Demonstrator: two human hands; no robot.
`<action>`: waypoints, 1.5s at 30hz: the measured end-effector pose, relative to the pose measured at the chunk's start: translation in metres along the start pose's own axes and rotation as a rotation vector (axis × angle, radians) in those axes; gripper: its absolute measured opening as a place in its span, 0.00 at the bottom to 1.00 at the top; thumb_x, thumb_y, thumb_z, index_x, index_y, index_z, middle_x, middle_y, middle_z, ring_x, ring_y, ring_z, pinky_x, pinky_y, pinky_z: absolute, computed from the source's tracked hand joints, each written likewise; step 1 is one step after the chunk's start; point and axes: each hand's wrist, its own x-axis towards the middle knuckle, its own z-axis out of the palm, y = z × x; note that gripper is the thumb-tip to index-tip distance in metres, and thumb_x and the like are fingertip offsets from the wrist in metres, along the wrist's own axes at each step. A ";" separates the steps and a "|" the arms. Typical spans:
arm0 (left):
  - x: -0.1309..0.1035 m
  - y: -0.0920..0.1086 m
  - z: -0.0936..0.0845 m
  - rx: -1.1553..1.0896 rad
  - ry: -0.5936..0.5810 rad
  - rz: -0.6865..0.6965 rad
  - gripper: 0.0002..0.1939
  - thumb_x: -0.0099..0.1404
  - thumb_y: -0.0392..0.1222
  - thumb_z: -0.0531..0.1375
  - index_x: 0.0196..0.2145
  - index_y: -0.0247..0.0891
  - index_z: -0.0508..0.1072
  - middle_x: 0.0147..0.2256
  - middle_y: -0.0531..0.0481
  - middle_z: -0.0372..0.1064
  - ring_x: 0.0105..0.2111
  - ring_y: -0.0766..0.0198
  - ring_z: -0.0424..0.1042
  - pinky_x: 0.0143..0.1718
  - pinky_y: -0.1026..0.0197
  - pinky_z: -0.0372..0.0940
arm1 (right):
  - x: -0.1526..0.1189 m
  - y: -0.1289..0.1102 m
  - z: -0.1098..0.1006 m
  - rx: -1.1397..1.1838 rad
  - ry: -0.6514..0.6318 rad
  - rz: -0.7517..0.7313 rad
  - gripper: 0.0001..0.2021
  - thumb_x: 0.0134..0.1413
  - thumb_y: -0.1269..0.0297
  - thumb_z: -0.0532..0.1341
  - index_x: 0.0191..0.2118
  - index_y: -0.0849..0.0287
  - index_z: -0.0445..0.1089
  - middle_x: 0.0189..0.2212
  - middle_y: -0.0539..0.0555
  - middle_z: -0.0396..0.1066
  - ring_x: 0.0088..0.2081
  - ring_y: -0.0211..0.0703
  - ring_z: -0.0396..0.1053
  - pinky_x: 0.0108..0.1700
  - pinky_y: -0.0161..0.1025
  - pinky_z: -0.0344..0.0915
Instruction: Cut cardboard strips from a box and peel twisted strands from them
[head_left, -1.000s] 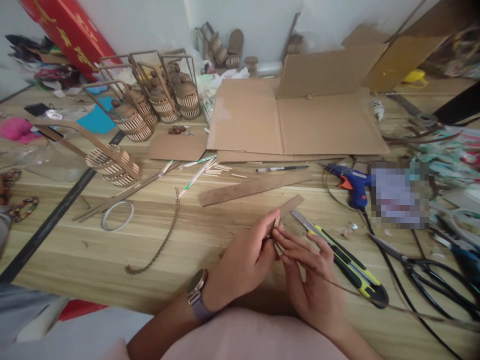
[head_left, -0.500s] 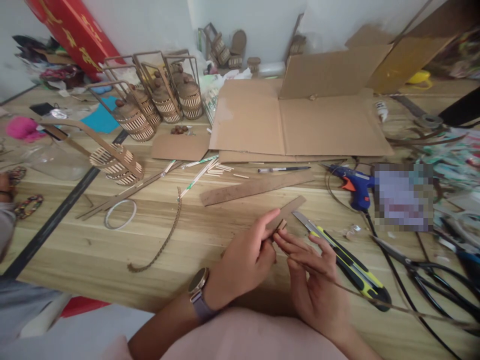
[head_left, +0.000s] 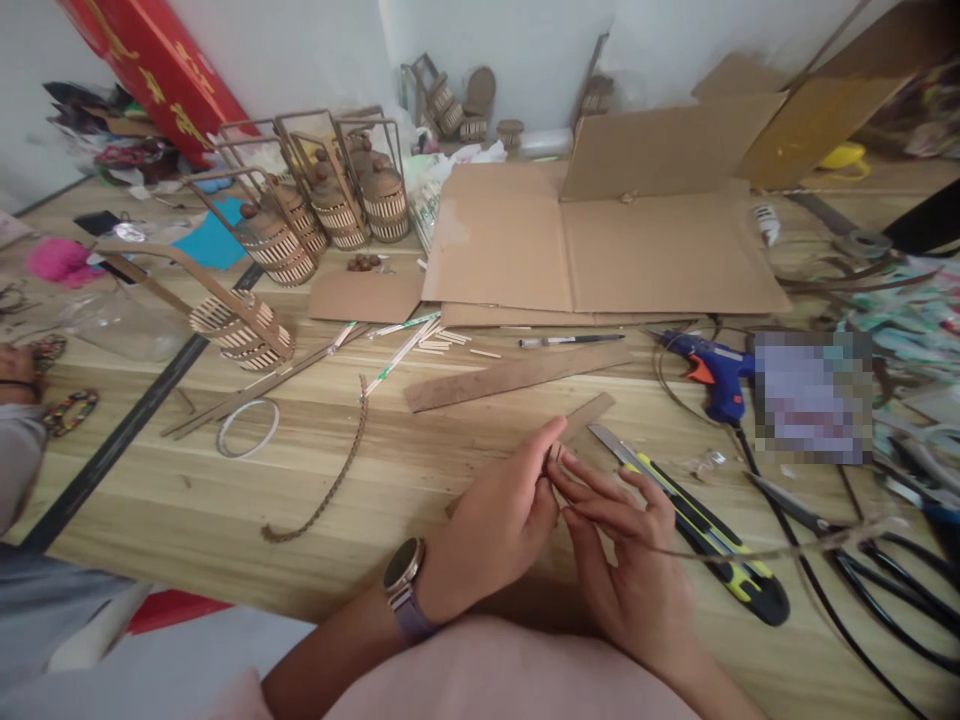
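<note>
My left hand (head_left: pixel 487 530), with a watch on the wrist, is closed at the fingertips around one end of a thin brown strip (head_left: pixel 750 556). That end looks folded or rolled, though fingers hide most of it. My right hand (head_left: pixel 626 545) pinches the same strip beside it, and the long tail runs out rightward past the wrist. Under the hands, a flat brown cardboard piece (head_left: pixel 589 415) lies on the table. A yellow-and-black utility knife (head_left: pixel 697 525), its blade out, rests just right of my right hand. Behind the hands lies a longer brown strip (head_left: pixel 510 378).
To the right are a blue glue gun (head_left: pixel 712 368) and black-handled scissors (head_left: pixel 847 540). Lidded baskets with handles (head_left: pixel 277 245) stand at the back left, near an open basket (head_left: pixel 247 335). Cardboard (head_left: pixel 637 255) covers the back. Another person's hand (head_left: pixel 16 372) is at the far left.
The strip's tail has swung upward on the right. My left hand has shifted slightly, covering more of the flat piece. The whole view has moved a little.
</note>
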 end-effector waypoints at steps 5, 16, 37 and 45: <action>0.000 -0.002 0.000 -0.013 0.015 -0.031 0.29 0.70 0.32 0.49 0.68 0.37 0.54 0.56 0.41 0.72 0.55 0.57 0.73 0.56 0.52 0.69 | -0.003 -0.001 0.001 0.050 -0.006 -0.007 0.09 0.63 0.76 0.59 0.41 0.53 0.63 0.40 0.50 0.81 0.45 0.42 0.78 0.57 0.48 0.60; -0.002 0.001 -0.002 0.050 0.040 0.005 0.27 0.72 0.35 0.48 0.67 0.39 0.54 0.56 0.41 0.72 0.52 0.56 0.75 0.53 0.51 0.69 | 0.001 -0.001 -0.003 -0.006 -0.014 0.018 0.04 0.63 0.68 0.60 0.38 0.52 0.62 0.44 0.52 0.81 0.50 0.45 0.77 0.55 0.47 0.59; -0.001 0.004 0.000 0.057 0.044 -0.013 0.27 0.71 0.36 0.51 0.66 0.40 0.57 0.46 0.45 0.77 0.44 0.59 0.77 0.45 0.57 0.70 | 0.000 -0.002 -0.002 -0.008 -0.038 0.037 0.09 0.64 0.72 0.53 0.33 0.52 0.62 0.44 0.51 0.80 0.48 0.44 0.77 0.53 0.46 0.57; -0.001 0.004 0.002 -0.034 0.064 -0.064 0.24 0.69 0.33 0.51 0.62 0.39 0.62 0.46 0.46 0.78 0.45 0.61 0.77 0.47 0.58 0.70 | 0.006 -0.004 -0.007 0.008 -0.085 -0.001 0.12 0.64 0.74 0.51 0.42 0.52 0.69 0.39 0.48 0.81 0.42 0.43 0.79 0.51 0.46 0.57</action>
